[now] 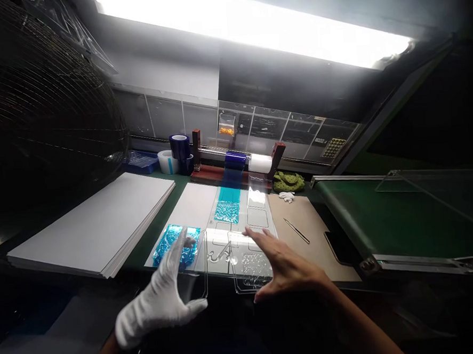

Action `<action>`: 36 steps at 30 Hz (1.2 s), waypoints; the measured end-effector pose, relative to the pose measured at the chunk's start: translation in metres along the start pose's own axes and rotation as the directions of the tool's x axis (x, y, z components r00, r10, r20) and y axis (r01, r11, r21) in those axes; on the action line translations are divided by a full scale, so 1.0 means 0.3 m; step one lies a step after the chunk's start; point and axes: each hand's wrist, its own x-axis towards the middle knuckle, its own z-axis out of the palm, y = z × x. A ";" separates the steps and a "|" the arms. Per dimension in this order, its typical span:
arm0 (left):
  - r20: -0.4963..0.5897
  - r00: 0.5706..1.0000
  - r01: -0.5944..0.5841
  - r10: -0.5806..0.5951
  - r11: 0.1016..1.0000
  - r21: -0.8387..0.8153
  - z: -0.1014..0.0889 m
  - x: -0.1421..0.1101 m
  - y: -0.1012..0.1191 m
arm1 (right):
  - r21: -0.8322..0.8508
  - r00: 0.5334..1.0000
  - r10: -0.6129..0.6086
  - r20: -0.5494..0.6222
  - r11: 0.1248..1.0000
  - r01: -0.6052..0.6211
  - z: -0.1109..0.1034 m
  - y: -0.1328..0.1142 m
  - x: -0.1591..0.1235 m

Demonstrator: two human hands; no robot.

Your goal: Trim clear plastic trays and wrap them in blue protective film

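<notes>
My left hand (163, 296) wears a white glove, its fingers stretched up and the thumb apart. It rests against the left edge of a clear plastic sheet (197, 265) that overhangs the table's front edge. Just beyond its fingertips lies a crinkled piece of blue film (166, 242). My bare right hand (284, 267) is spread flat, fingers apart, over a second clear sheet (246, 267) with cut-out shapes. Whether either hand grips its sheet is unclear.
A stack of white boards (99, 228) lies at left, with a fan guard (47, 103) above. At the back are tape rolls (178, 146) and a film roller (235, 161). Tweezers (296, 231) and a phone (339, 248) lie on a brown mat; a green conveyor (383, 216) runs right.
</notes>
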 end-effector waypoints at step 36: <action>0.335 0.935 -0.155 -0.118 0.712 0.685 0.092 0.202 0.102 | -0.343 0.997 0.068 -0.029 0.936 -0.074 -0.052 0.038 -0.028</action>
